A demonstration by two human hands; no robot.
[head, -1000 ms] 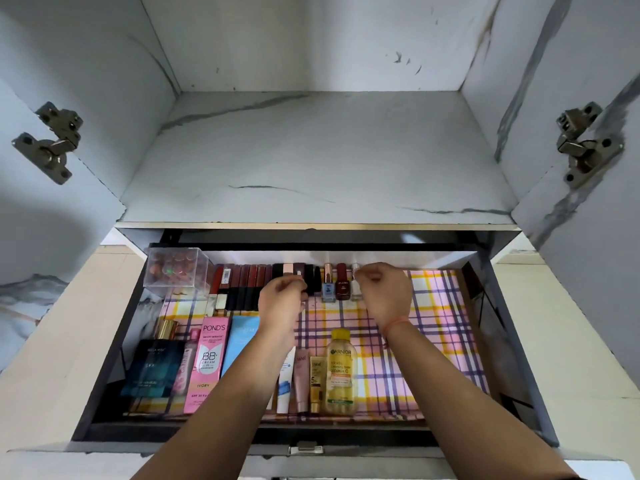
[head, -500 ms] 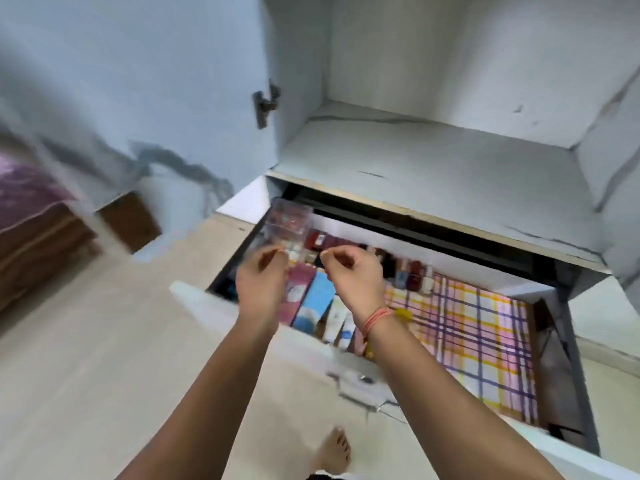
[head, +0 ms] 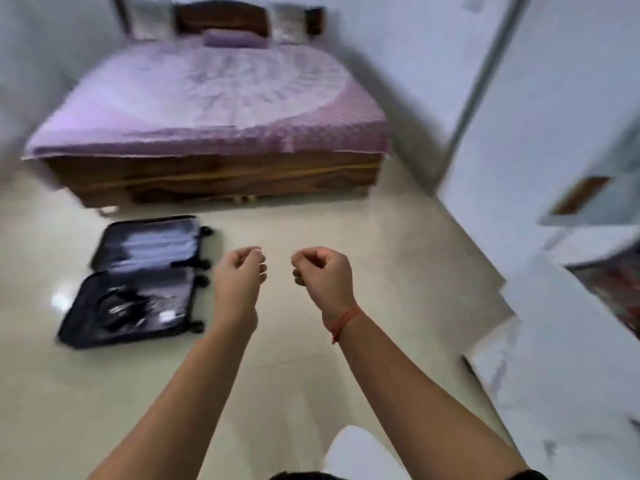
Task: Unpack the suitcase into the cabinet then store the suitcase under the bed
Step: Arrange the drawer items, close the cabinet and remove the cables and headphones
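Note:
A dark suitcase [head: 138, 282] lies open on the floor at the left, both halves flat, with folded light items in the far half and dark loose items in the near half. Behind it stands the wooden bed [head: 214, 181] with a purple cover. My left hand [head: 240, 271] and my right hand [head: 322, 270] hang in mid-air in front of me, both curled into loose fists with nothing in them. They are to the right of the suitcase and apart from it. The white marble-pattern cabinet [head: 561, 358] shows at the right edge, blurred.
A white cabinet door [head: 540, 109] stands open at the upper right. A purple pillow [head: 235, 39] lies at the bed's head. Pale tiled floor [head: 363, 237] stretches between the bed, the suitcase and the cabinet.
The view has swung left from the cabinet drawer of cosmetics to the room with bed and suitcase. Both hands have left the drawer and are held out, fists closed.

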